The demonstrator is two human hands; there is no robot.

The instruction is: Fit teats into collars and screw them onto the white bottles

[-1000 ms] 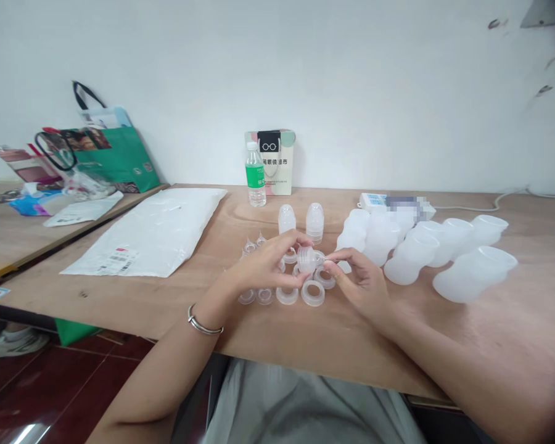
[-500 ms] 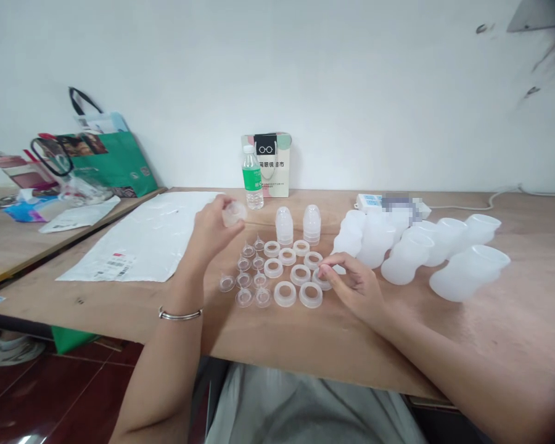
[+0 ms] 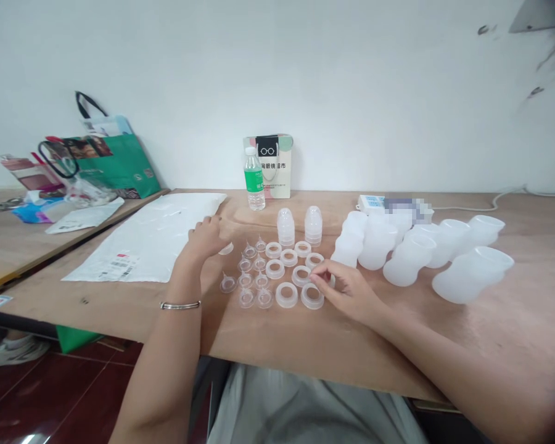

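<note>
My left hand (image 3: 206, 236) is lowered to the table beside the white mailer, fingers curled around a clear round plastic piece (image 3: 226, 248), mostly hidden. Just right of it stand several clear silicone bottle nipples (image 3: 245, 280). Beyond those lie several translucent bottle collar rings (image 3: 286, 295). My right hand (image 3: 346, 290) hovers over the right side of the rings, thumb and index fingertips together. Whatever is between them, if anything, I cannot make out. One ring is partly covered by this hand. Two domed clear caps on collars (image 3: 285, 228) stand upright behind the rings.
Several frosted baby bottle bodies (image 3: 409, 259) stand at the right, near a white box (image 3: 371, 203) with a cable. A water bottle (image 3: 254, 180) and a paper bag (image 3: 280, 172) stand by the wall. The white mailer (image 3: 143, 228) and a green bag (image 3: 115, 163) are at left.
My left hand has come down from above the table with the clear round piece, moving slightly left. My right hand has shifted a little left and down over the rings.
</note>
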